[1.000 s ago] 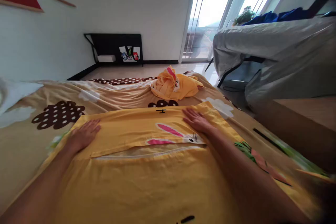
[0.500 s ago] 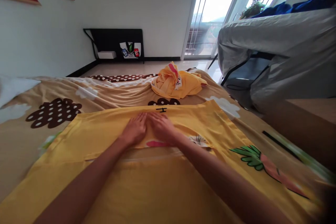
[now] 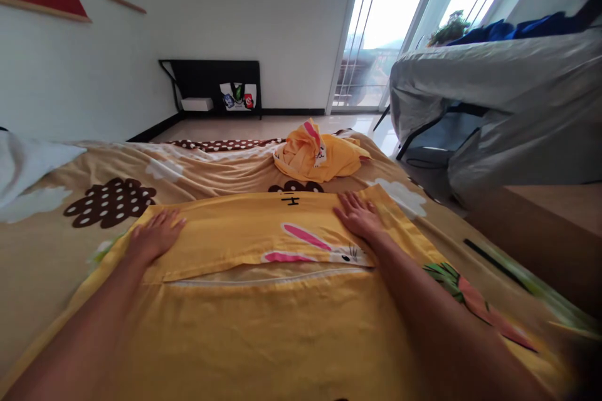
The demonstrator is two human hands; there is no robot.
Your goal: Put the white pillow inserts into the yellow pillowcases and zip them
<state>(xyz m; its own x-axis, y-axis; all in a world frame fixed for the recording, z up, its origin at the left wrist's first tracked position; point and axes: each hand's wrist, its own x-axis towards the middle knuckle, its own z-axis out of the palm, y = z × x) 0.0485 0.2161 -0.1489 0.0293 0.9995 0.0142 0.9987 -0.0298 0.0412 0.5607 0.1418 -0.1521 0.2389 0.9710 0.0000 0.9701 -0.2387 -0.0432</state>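
Note:
A yellow pillowcase [image 3: 263, 326] lies spread flat on the bed in front of me, with a rabbit print, a carrot print and dark lettering at its far edge. Across its middle runs a long slit [image 3: 263, 274] with a pale edge, gaping slightly. My left hand [image 3: 157, 235] rests flat, fingers outstretched, near the cloth's far left corner. Palm down near the far right corner, my right hand [image 3: 360, 214] presses on the same cloth with its fingers spread. Neither hand grasps anything.
A crumpled yellow cloth [image 3: 320, 153] with a similar print lies farther back on the brown patterned bedspread [image 3: 211, 172]. White fabric [image 3: 32, 163] is at the left. On the right stand a cardboard box [image 3: 540, 238] and a table under a grey cover [image 3: 493, 75].
My hands have slid apart from the middle of the far flap, the left one leftward and the right one rightward. The flap and its rabbit print now show between them.

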